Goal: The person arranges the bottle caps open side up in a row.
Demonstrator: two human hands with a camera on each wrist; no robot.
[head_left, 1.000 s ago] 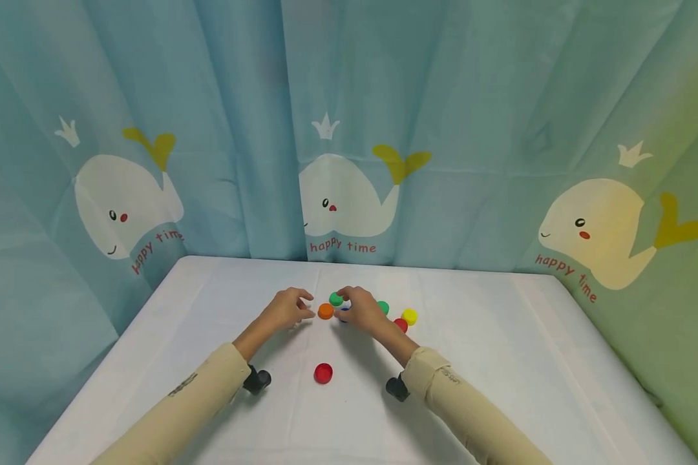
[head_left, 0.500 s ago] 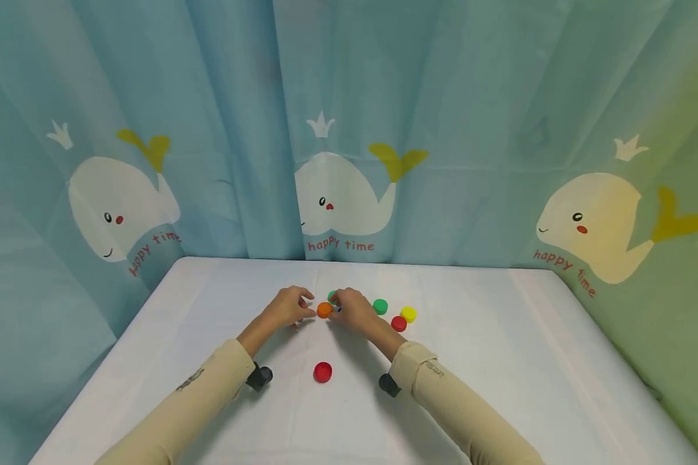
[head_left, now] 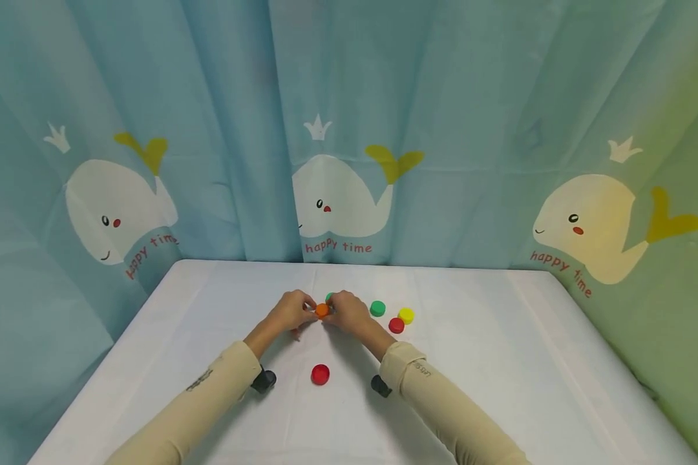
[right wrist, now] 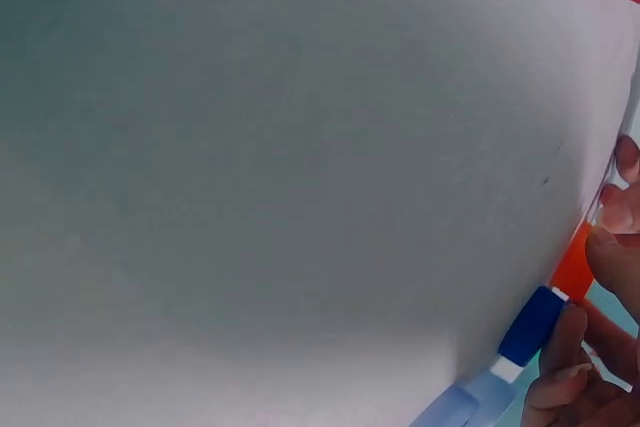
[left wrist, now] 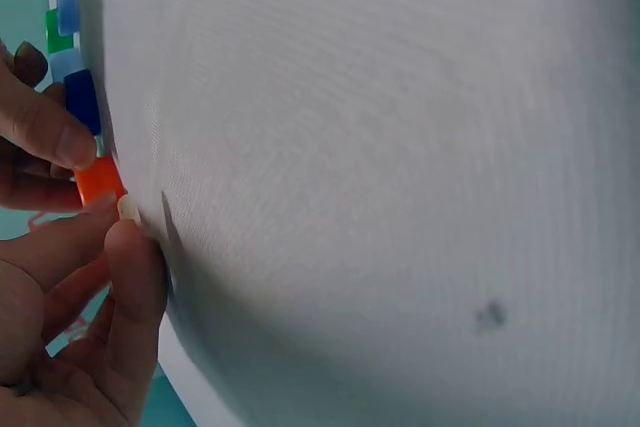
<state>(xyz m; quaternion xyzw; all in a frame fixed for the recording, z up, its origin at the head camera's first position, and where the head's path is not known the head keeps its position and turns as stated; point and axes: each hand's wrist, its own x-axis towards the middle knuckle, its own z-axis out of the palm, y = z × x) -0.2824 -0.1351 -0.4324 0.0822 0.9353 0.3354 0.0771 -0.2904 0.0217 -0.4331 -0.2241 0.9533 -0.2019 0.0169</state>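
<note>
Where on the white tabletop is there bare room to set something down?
White tabletop lies bare right of the round yellow cap and left of the left hand. Crowded: around the round orange cap, between left hand and right hand, near a round dark-blue cap.

Beyond the fingers [left wrist: 137, 272] hangs a blue curtain [head_left: 471, 84], turning greenish far to their right. It bears a white whale [head_left: 349, 200] straight behind the fingers, a second whale [head_left: 122, 200] off to their left and a third whale [head_left: 593, 219] well to their right, each with yellow flukes [head_left: 395, 166], a crown [head_left: 317, 127] and red lettering [head_left: 338, 247].
</note>
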